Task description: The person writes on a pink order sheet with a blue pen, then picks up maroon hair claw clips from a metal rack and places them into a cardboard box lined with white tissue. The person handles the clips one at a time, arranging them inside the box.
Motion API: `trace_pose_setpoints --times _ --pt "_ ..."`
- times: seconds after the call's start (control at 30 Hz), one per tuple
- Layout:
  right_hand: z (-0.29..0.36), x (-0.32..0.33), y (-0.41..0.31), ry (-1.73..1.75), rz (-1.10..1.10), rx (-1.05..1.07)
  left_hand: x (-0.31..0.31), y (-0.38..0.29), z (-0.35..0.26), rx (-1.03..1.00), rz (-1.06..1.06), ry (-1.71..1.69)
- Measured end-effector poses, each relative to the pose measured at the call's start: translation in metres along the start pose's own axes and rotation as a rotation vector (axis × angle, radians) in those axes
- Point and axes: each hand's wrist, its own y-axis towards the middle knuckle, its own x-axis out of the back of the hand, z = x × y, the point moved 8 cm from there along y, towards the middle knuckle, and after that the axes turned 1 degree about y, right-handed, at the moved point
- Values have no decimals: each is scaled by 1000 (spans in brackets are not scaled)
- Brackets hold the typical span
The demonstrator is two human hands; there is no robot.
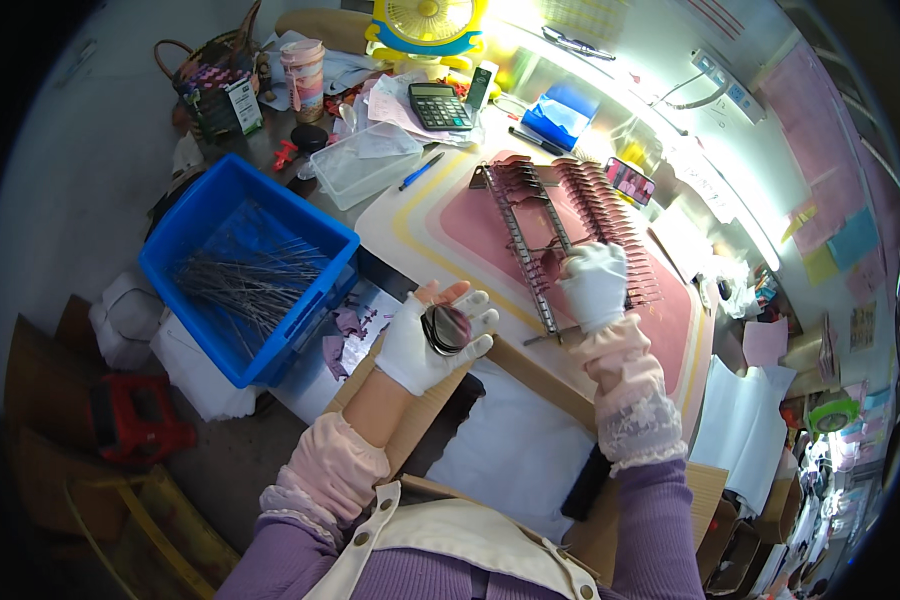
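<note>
On the palm of my left hand (436, 339), in a white glove with bare fingertips showing, lies a small stack of round tinted lenses (445, 328). My fingers curl loosely around the stack. My right hand (594, 285), also gloved, is closed at the side of a metal rack (526, 247) on the pink and white mat (457, 217). A dark round lens (551, 264) shows at its fingertips; whether the fingers grip it is hard to tell. Rows of tinted lenses (596, 199) stand along the rack and just right of it.
A blue plastic bin (246, 371) of thin metal wires stands at the left. An open cardboard box (547, 379) with white lining lies below my hands. Behind are a clear plastic tray (364, 169), a blue pen (421, 172), a calculator (439, 107), a phone (630, 181) and a yellow fan (427, 30).
</note>
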Motion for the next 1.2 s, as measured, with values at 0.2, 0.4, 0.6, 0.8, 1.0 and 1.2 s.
trace_pose_setpoints --times 0.2,0.4,0.6,0.8,1.0,1.2 --pt "-29 19 -7 312 -180 -337 29 14 -1 11 -111 65" --pt "3 -13 -7 -124 385 80 30 15 9 41 -159 24" --pt "4 -50 1 -205 481 35 9 10 12 71 41 30" --pt "-4 -9 -8 1262 -139 -496 15 11 6 -123 -126 84" --pt "101 -12 -28 1317 320 -496 -6 11 16 -64 56 209" --pt "105 -25 -20 1359 474 -438 2 6 11 -111 43 319"
